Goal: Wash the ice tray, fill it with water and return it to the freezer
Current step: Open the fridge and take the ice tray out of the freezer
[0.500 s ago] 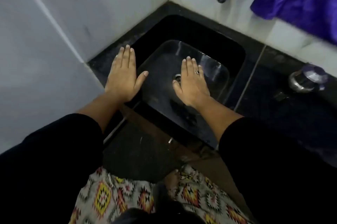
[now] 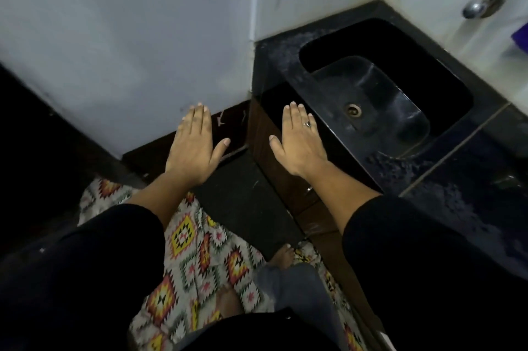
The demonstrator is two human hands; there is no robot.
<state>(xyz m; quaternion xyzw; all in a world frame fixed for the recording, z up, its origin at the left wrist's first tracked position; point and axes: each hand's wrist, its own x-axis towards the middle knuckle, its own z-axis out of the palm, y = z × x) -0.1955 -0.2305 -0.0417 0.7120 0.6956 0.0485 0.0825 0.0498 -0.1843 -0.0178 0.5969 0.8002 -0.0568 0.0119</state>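
No ice tray or freezer is in view. A black sink (image 2: 371, 99) with a metal drain (image 2: 354, 110) is set into a dark counter at the right; its basin holds nothing. My left hand (image 2: 194, 148) is stretched out flat, palm down, fingers straight, in front of the white wall's foot. My right hand (image 2: 300, 139), a ring on one finger, is held flat the same way over the counter's left front corner. Neither hand holds anything.
A chrome tap (image 2: 485, 2) juts from the white wall above the sink. A white wall panel (image 2: 128, 36) fills the left. The dark counter (image 2: 471, 185) runs on to the right. A patterned mat (image 2: 194, 242) lies on the floor, with my foot (image 2: 283, 256) on it.
My view has swung left, so the sink now sits at the right. Both flat hands have shifted left off the basin; the right one was over the drain.
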